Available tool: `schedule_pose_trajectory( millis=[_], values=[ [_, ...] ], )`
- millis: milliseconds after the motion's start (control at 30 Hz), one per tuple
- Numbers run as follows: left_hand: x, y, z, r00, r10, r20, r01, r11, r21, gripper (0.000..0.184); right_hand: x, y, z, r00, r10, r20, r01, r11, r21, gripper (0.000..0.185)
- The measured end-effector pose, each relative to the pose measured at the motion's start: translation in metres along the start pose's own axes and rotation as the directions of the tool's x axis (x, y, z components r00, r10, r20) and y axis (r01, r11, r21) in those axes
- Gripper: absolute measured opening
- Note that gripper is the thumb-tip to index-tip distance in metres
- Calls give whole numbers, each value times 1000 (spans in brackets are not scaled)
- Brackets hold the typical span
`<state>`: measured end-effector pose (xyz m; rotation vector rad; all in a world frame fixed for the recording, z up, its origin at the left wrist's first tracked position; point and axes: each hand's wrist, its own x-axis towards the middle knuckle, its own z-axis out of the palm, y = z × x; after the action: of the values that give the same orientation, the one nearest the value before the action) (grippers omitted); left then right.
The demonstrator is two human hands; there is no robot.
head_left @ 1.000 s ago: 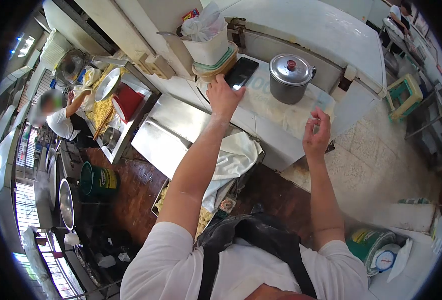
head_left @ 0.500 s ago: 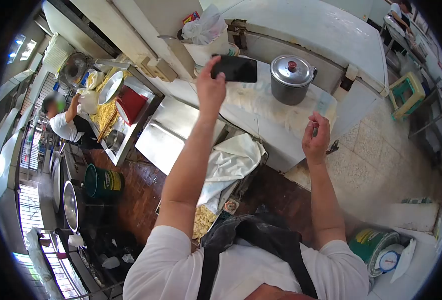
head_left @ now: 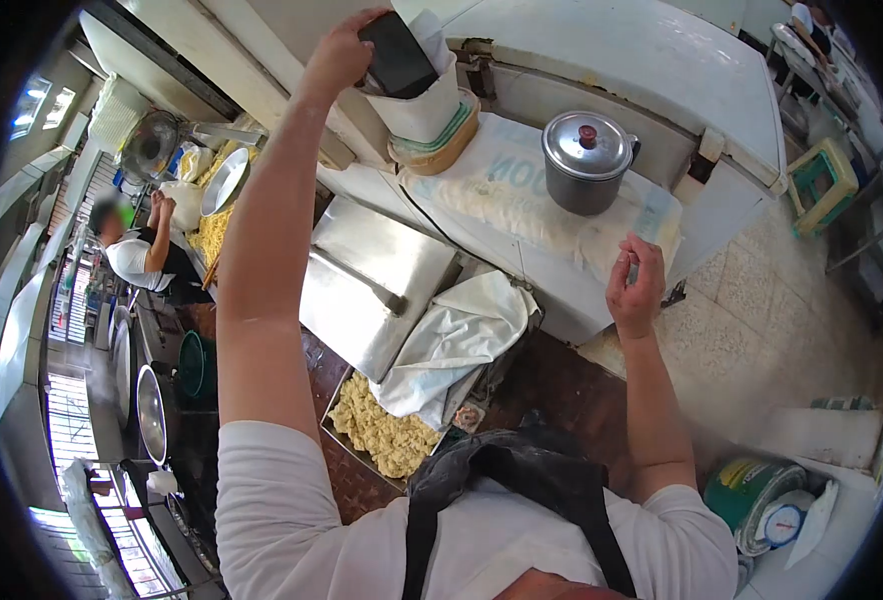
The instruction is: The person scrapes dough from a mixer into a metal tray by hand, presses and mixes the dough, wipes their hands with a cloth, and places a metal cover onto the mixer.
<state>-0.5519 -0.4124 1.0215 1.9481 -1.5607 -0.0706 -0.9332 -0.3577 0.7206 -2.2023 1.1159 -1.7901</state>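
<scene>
My left hand [head_left: 344, 58] is closed on the edge of a black smartphone [head_left: 400, 58], held tilted at the mouth of a white container [head_left: 417, 110] against the wall. Part of the container's contents is hidden behind the phone. My right hand [head_left: 638, 288] hovers with curled fingers near the right end of the white ledge; whether anything is inside them is hidden. Just beyond it stands a grey metal pot [head_left: 584, 190] with a shiny lid and red knob. It rests on a printed white sack [head_left: 502, 185].
A metal-topped box [head_left: 362, 280] and a white cloth [head_left: 457, 345] lie below the ledge, beside a tray of yellowish dough-like lumps [head_left: 382, 430]. Another person [head_left: 142, 255] works at the left near noodles. A green bucket and scale [head_left: 784, 524] stand lower right.
My left hand has carried the phone up and left, from above the ledge to the white container. My right hand stays nearly in place. The person at left has drawn their hands together.
</scene>
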Motion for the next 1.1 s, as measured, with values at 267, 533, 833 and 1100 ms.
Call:
schedule_pose_trajectory(
  millis=[267, 533, 833, 1100],
  values=[
    [60, -73, 16, 993, 114, 32, -118, 976, 185, 60, 0, 1, 4, 999, -31, -7, 31, 999, -39, 34],
    [28, -56, 27, 697, 664, -273, -278, 600, 750, 40, 2, 2, 4, 999, -39, -8, 39, 999, -23, 33],
    [-28, -60, 94, 828, 557, -57, -400, 660, 637, 14, 2, 1, 5, 999, -43, -12, 42, 999, -33, 32],
    [-22, -62, 86, 846, 527, -75, -371, 685, 626, 14, -3, 4, 5, 1000, -17, -7, 17, 999, -41, 34]
  ],
)
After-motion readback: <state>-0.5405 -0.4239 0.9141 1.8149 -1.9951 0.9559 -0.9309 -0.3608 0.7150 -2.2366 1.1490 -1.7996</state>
